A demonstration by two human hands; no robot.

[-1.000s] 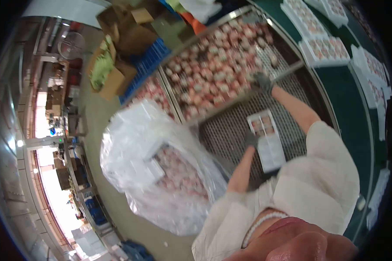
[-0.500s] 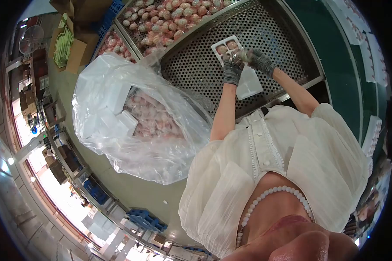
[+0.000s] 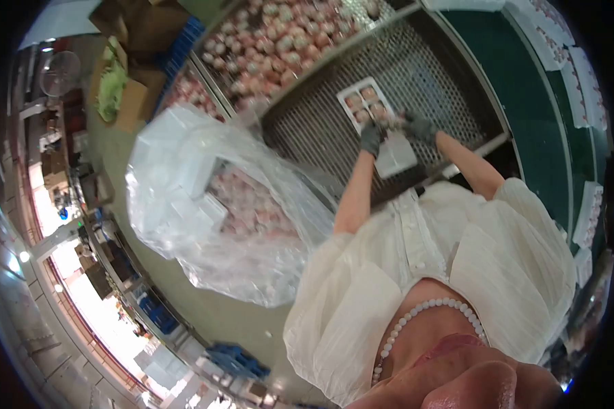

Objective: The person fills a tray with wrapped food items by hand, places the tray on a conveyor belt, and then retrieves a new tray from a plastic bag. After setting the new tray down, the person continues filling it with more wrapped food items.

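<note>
A white foam tray [image 3: 346,97] with compartments holds several round, reddish-white pieces [image 3: 368,93] that look wrapped in clear film. My left hand [image 3: 370,138], in a grey glove, is closed at the tray's near end. My right hand [image 3: 419,127], gloved likewise, reaches in from the right with its fingers curled together. Between the two hands, at the near compartments, something small and shiny shows, too blurred to name. A flat white panel [image 3: 396,157] lies just below the tray, partly behind my left hand. All this rests on a perforated metal work surface [image 3: 450,88].
Beyond a metal divider lies a heap of similar round pieces [image 3: 286,41]. A large clear plastic bag [image 3: 252,279] at the left holds more pieces and white foam trays [image 3: 164,163]. A green surface [image 3: 481,41] with packed trays [image 3: 587,215] runs along the right. Cardboard boxes [image 3: 136,105] stand far left.
The view has shifted, so the scene sits lower and slightly right. More of the tray's filled compartments now show; my hands have drawn back toward its near end.
</note>
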